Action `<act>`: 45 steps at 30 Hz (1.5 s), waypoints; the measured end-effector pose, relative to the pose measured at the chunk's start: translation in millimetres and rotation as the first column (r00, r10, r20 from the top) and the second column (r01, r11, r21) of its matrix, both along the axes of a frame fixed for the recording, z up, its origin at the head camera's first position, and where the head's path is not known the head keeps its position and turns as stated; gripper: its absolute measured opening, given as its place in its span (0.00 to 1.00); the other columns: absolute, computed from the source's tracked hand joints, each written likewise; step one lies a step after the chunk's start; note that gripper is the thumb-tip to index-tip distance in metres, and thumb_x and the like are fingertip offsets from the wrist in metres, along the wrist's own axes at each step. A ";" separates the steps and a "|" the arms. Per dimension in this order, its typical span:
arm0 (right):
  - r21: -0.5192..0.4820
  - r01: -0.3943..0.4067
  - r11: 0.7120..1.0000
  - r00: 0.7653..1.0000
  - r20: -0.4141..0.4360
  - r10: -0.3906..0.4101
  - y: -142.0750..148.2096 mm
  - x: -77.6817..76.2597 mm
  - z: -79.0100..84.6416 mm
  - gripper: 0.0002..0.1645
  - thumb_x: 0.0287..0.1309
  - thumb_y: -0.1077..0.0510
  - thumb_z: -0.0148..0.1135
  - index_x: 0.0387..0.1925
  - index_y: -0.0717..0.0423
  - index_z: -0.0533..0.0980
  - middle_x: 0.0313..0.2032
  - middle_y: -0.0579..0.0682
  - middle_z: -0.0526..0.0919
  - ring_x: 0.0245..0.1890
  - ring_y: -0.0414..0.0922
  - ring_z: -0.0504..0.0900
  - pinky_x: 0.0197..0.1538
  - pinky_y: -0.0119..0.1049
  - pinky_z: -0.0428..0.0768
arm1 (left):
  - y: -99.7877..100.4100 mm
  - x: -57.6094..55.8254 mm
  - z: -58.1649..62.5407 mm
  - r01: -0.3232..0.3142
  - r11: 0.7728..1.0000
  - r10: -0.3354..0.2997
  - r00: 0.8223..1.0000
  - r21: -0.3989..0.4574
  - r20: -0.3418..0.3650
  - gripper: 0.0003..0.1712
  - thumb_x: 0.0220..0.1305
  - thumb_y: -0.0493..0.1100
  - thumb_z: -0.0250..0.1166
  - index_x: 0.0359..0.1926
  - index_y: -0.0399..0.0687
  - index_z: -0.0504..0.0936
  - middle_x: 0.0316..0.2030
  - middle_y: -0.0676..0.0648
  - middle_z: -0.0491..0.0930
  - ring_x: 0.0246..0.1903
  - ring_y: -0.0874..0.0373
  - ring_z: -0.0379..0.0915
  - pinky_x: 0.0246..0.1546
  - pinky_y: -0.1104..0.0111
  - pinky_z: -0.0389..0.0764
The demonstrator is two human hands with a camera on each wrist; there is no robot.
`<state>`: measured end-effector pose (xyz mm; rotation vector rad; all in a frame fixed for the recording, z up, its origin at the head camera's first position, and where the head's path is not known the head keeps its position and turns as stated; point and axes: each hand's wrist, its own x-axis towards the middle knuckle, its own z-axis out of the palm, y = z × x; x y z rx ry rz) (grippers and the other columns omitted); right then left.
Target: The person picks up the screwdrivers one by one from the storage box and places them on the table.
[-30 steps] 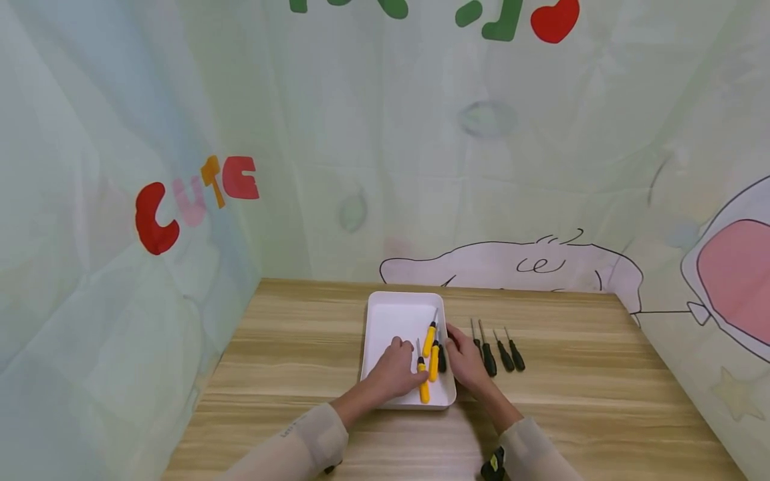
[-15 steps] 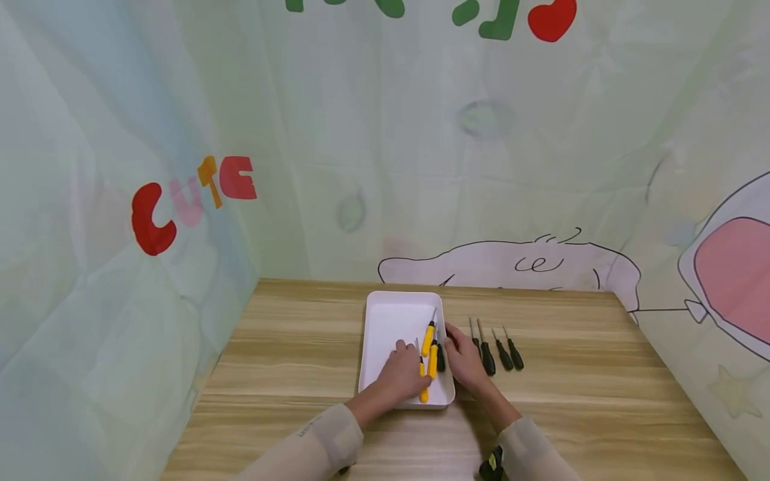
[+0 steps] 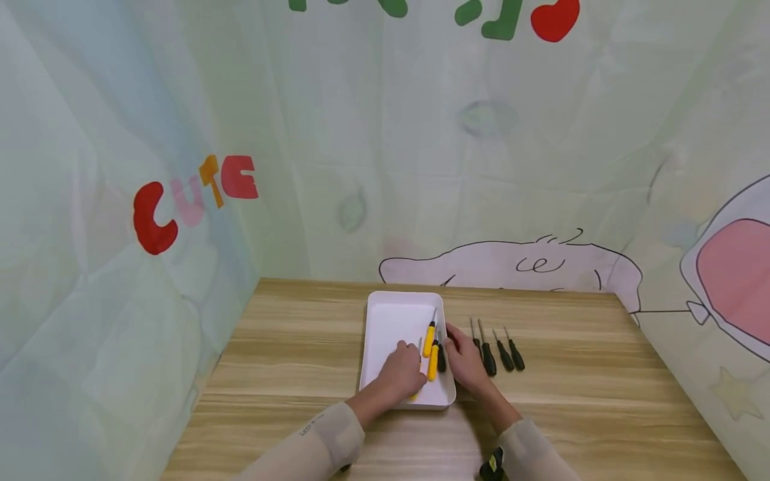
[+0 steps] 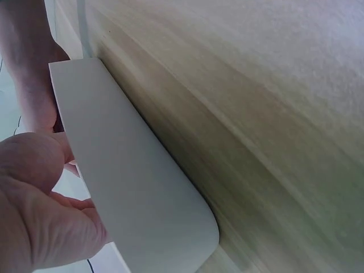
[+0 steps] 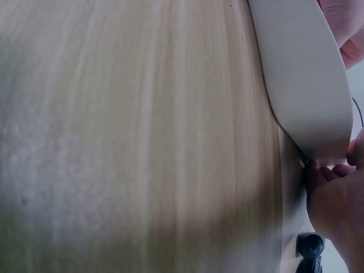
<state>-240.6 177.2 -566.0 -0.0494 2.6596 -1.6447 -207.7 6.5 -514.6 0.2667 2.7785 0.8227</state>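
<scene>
Swung leftward at its handle end, the nearest yellow screwdriver (image 3: pixel 414 397) sat inside the white tray (image 3: pixel 391 321), pinched by the left hand (image 3: pixel 402 369), apparently being repositioned, while the right hand (image 3: pixel 464 361) gripped the tray's right side.

Count one bench (image 3: pixel 289 374), bearing one tray (image 3: pixel 394 321) toward its far side. Inside the tray, tally three yellow drivers (image 3: pixel 433 361), including a nearest one mostly hidden, and one black driver (image 3: pixel 442 358) at the right. On the bench, right of the tray, find four more black drivers (image 3: pixel 504 357), including a leftmost one partly covered. Makes five black and eight in all. Add one left grip (image 3: pixel 400 373) and one right grip (image 3: pixel 468 363), plus two sleeves (image 3: pixel 307 442). Around the bench, tally three walls (image 3: pixel 391 133): four letters (image 3: pixel 233 177) at left, one heart (image 3: pixel 555 20) at the far side, one balloon (image 3: pixel 740 267) and one star (image 3: pixel 735 395) at right.
</scene>
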 end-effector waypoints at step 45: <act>-0.026 0.017 1.000 1.000 0.007 -0.017 0.0 -1.3 -2.9 0.30 0.81 0.58 0.48 0.78 0.62 0.65 0.74 0.62 0.71 0.73 0.58 0.71 0.73 0.58 0.70 | -42.3 -28.0 26.2 0.099 0.982 -0.095 0.995 0.160 -0.030 0.21 0.61 0.36 0.75 0.55 0.40 0.81 0.39 0.48 0.77 0.35 0.56 0.73 0.35 0.69 0.79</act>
